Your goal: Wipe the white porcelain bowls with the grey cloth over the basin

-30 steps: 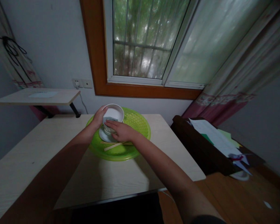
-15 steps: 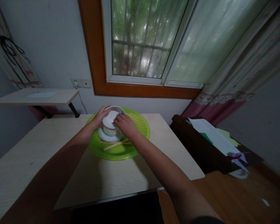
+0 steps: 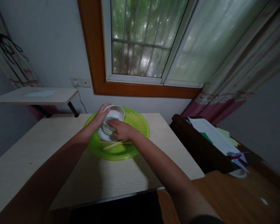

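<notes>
A white bowl is tilted toward me above a small stack of bowls on a white plate. My left hand grips the bowl by its left rim, thumb over the edge. My right hand is at the bowl's near rim, fingers pressing a thin greyish cloth against it. Wooden chopsticks lie crossed just in front of the plate. Everything sits in a round green plastic basket. My right hand hides part of the stack.
The basket stands on a pale wooden table. A raised shelf is at the left, with paper on it. Right of the table stands a dark brown piece of furniture with papers on top. A window is behind.
My right hand has moved from the bowl's inner right side down and left to its near rim, and more of the cloth shows. My left hand keeps its hold on the bowl.
</notes>
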The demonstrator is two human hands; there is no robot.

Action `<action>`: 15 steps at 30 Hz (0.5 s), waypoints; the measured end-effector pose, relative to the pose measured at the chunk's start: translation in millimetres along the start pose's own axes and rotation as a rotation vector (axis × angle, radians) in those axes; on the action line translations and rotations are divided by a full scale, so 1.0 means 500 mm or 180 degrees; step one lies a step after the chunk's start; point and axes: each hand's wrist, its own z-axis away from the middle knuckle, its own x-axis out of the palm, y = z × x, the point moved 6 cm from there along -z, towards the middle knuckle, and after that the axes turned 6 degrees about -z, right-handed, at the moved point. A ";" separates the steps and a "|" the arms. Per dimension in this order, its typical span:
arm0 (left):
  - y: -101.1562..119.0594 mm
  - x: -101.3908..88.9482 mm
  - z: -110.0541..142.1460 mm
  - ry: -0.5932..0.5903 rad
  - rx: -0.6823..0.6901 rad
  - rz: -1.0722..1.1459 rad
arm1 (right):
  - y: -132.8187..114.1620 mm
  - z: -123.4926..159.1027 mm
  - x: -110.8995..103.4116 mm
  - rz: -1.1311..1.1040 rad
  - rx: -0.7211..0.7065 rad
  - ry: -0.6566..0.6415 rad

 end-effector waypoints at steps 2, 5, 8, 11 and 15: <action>0.006 0.004 0.001 -0.0027 0.0065 0.0000 | 0.002 -0.002 -0.002 -0.0331 -0.0040 0.0031; 0.016 0.007 0.003 -0.0043 0.0095 -0.0037 | 0.001 -0.005 -0.008 -0.0663 -0.0179 0.0108; 0.023 0.007 0.006 -0.0049 0.0128 -0.0069 | 0.001 -0.007 -0.012 -0.0666 -0.0267 0.0145; 0.023 0.001 0.005 0.0027 0.0182 -0.0030 | 0.001 -0.006 -0.016 -0.0331 -0.0170 0.0184; 0.010 -0.008 -0.002 0.0211 0.0161 -0.0026 | 0.005 -0.002 -0.030 0.0386 0.0175 0.0274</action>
